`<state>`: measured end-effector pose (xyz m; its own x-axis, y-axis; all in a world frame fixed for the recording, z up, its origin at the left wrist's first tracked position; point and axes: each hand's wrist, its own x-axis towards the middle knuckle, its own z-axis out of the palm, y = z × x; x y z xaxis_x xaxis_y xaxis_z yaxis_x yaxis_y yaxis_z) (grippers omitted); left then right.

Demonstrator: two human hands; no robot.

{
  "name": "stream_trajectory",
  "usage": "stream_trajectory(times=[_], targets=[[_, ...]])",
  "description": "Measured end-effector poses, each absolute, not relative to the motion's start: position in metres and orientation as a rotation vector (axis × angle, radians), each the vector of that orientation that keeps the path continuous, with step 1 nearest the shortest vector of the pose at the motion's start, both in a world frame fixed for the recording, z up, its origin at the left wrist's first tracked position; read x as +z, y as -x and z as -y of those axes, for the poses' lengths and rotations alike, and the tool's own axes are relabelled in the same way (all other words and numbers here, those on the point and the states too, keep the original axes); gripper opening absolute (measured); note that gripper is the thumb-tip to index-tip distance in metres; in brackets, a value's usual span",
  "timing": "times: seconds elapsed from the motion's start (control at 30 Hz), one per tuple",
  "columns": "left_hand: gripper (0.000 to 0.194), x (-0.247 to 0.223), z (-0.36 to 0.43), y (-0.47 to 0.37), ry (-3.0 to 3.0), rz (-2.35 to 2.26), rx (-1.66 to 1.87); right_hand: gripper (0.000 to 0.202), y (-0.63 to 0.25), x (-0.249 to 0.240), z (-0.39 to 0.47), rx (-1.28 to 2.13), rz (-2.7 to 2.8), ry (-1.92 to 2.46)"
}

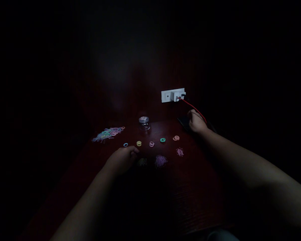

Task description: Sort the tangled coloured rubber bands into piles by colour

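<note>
My left hand (122,160) is low over the dark red table, its fingers curled together just below a blue elastic band (125,145) and yellow elastic bands (138,143). Whatever its fingertips may hold is too dark to make out. Farther right, my right hand (197,122) is closed at the right edge of a dark flat object (183,123). Pink bands (152,144), green bands (163,140) and orange bands (176,138) continue the row. Nearer me are a pale bunch of bands (142,162), a purple bunch (161,161) and a small pink bunch (180,152).
A mixed heap of coloured bands (109,134) lies at the table's left. Behind the row stands a clear lidded jar (144,124). On the wall, a white socket plate (166,96) carries a plug with a red cable (194,108) running down behind my right hand.
</note>
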<state>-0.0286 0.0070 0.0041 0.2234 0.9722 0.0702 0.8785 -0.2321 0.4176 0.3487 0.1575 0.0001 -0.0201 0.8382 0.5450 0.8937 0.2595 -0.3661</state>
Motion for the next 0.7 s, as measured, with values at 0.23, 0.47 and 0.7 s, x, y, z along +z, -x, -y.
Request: stream_trajectory(times=[0.23,0.47,0.7], targets=[[0.028,0.009,-0.005,0.025,-2.239,-1.712,0.586,0.014,-0.244,0.015,-0.066,-0.104,2.303,0.929],[0.029,0.018,0.001,0.021,-2.252,-1.563,0.994,0.007,-0.195,0.029,-0.028,0.105,2.06,0.831],[0.028,-0.009,-0.027,0.083,-1.823,-2.069,1.397,0.011,-0.232,0.0,-0.049,0.187,1.818,1.083]])
